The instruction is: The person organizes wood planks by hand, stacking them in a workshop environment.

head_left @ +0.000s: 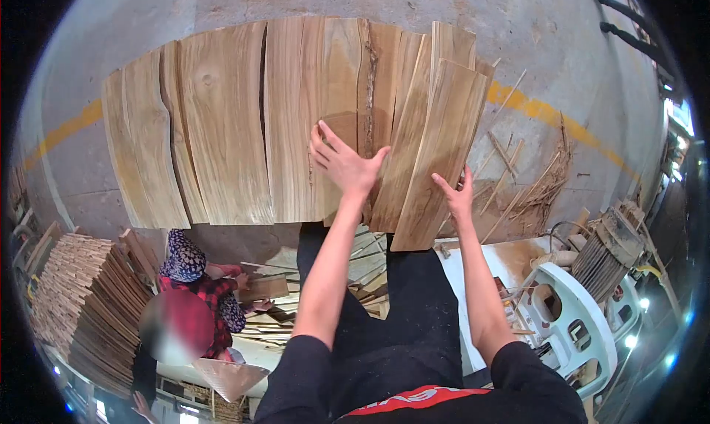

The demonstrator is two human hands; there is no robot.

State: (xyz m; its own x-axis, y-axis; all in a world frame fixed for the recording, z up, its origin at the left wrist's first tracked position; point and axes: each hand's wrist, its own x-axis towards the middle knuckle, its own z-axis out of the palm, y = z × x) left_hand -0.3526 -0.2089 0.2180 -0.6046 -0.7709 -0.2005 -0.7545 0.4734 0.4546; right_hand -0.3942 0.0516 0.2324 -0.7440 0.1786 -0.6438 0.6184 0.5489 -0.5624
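Observation:
Several wooden boards (222, 120) lie side by side in a wide row in front of me, a dark gap between some of them. Over the middle boards is my left hand (346, 161), fingers spread and thumb out, near a board with a rough bark strip (368, 91). My right hand (458, 196) grips the right edge of a loose wooden board (441, 132), thumb on top; its other fingers are partly hidden. That board rests at a slant on top of the boards at the row's right end, its near end above my leg.
At the left, a co-worker in a red plaid sleeve (218, 305) handles a short board (266, 288). Stacked wood strips (74, 291) stand farther left. A white plastic chair (573, 313) is at the right, with wood scraps (529, 187) on the floor beyond.

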